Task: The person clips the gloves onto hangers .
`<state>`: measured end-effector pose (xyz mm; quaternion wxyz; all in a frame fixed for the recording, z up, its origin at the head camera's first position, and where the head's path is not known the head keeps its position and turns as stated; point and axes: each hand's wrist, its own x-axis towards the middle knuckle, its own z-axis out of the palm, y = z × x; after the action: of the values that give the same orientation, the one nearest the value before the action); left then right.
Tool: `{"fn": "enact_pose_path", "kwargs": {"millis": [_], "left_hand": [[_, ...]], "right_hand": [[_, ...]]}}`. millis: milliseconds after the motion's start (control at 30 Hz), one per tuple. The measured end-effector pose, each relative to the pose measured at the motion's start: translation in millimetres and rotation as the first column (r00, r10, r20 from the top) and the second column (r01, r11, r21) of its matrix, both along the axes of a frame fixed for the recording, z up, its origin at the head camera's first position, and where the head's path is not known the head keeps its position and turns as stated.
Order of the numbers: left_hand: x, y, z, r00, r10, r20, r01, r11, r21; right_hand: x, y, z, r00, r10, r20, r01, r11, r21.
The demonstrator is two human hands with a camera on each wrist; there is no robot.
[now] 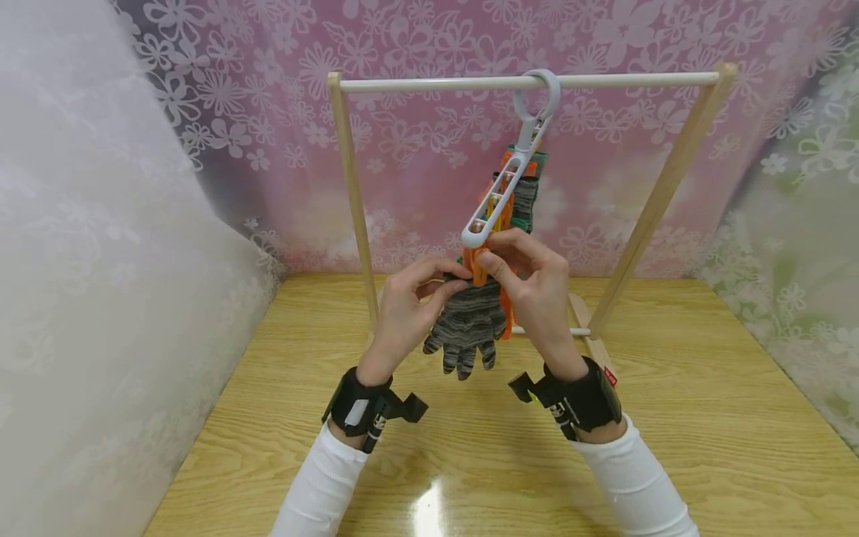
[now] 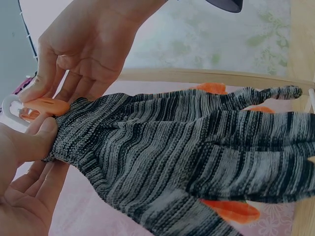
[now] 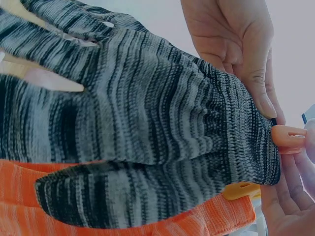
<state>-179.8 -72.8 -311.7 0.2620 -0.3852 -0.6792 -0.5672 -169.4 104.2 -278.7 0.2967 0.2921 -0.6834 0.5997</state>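
Note:
A grey-and-black striped knit glove (image 1: 466,321) hangs fingers down below the near end of a white clip hanger (image 1: 499,198). My left hand (image 1: 412,302) pinches the glove's cuff between thumb and fingers, as the left wrist view also shows. At the hanger's near end my right hand (image 1: 537,287) pinches an orange clip (image 1: 479,268). In the right wrist view the tip of the orange clip (image 3: 288,137) sits at the edge of the cuff (image 3: 251,132). Behind this glove hangs an orange glove (image 3: 211,216), partly hidden.
The hanger's ring (image 1: 537,93) loops over the white rod (image 1: 429,84) of a wooden stand (image 1: 356,186). More gloves (image 1: 526,198) hang from clips farther back. A yellow clip (image 3: 241,191) shows behind the cuff. Below is a wood-grain table (image 1: 268,418); a floral curtain (image 1: 429,149) stands behind.

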Motion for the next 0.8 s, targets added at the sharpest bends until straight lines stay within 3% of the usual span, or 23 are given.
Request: {"fn": "enact_pose_path", "kwargs": {"millis": [233,467,800], "left_hand": [[-2.4,1.6,4.9,1.0,-0.013,-0.013,0.013,1.0,-0.015],[-0.1,4.7,13.0,0.999,-0.031,-0.014,0.031,0.999,0.022],[1.3,11.4,8.5,0.999,0.003,-0.035,0.001,0.995,0.096]], "right_hand": [[1.0,2,1.0,1.0,-0.016,0.026,0.017,1.0,-0.004],[1.5,3,2.3,0.999,-0.029,0.021,0.029,1.0,-0.007],[1.6,5,1.0,0.999,-0.009,0.032,0.009,1.0,-0.001]]}}
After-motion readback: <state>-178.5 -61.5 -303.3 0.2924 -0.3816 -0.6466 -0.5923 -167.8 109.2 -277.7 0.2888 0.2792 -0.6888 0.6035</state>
